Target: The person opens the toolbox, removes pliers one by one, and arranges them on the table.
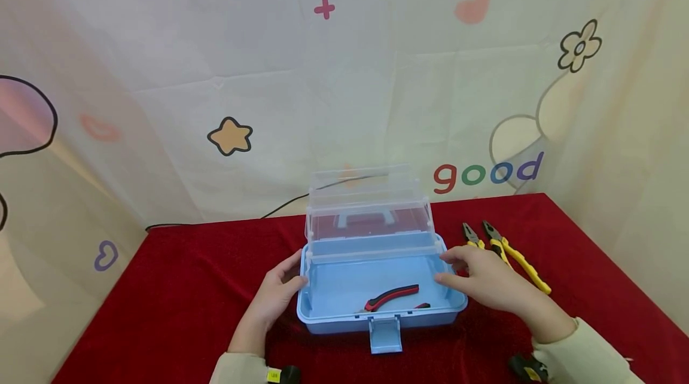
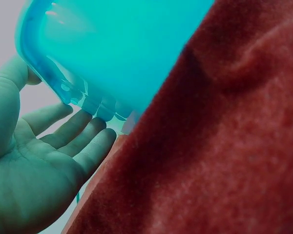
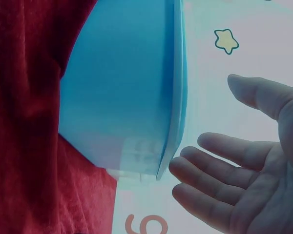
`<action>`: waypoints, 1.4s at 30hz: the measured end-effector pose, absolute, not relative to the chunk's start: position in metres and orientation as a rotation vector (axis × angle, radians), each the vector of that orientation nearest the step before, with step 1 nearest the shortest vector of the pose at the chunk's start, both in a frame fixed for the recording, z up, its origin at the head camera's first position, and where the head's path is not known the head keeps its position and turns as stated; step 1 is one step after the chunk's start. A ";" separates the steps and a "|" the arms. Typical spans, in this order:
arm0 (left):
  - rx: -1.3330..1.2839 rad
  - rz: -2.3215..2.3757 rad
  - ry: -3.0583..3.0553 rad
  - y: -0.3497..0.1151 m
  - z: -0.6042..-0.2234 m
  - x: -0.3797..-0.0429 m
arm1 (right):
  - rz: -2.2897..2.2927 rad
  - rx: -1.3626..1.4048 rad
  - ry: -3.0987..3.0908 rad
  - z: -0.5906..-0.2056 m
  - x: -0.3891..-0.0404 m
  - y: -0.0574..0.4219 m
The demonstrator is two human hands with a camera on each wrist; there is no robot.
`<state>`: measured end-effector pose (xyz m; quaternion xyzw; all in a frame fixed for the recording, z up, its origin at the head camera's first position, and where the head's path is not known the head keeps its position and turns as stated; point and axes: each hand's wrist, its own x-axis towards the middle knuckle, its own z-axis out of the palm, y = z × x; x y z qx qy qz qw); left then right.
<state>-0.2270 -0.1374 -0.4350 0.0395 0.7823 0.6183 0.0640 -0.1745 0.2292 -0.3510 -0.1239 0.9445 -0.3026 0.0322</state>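
Note:
A light blue toolbox [image 1: 350, 279] stands on the cloth with its clear lid [image 1: 371, 216] raised at the back. My left hand [image 1: 277, 291] grips its left rim, thumb over the edge and fingers along the outer wall; the left wrist view shows this hand [image 2: 49, 146] against the box. By the right rim, my right hand [image 1: 490, 279] is held with fingers spread and nothing in them; the right wrist view shows the hand [image 3: 244, 165] next to the rim. Inside lie red-and-black handled pliers [image 1: 395, 295] and another red-and-black piece [image 1: 423, 305], mostly hidden by the front wall.
Right of the box lie yellow-handled pliers [image 1: 517, 258] and a second yellow-handled pair [image 1: 470, 235], partly behind my right hand. The front latch [image 1: 386, 336] hangs down. Red cloth [image 1: 177, 300] covers the table, and a printed curtain [image 1: 269, 103] hangs behind it.

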 end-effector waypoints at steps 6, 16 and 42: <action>0.121 1.876 2.350 -0.138 -0.436 -0.226 | -0.928 -0.425 2.921 -0.351 -0.174 0.221; 0.135 1.874 2.362 -0.137 -0.435 -0.228 | -0.942 -0.486 2.862 -0.351 -0.178 0.211; 0.139 1.893 2.350 -0.139 -0.438 -0.229 | -0.666 -0.640 2.665 -0.365 -0.206 0.184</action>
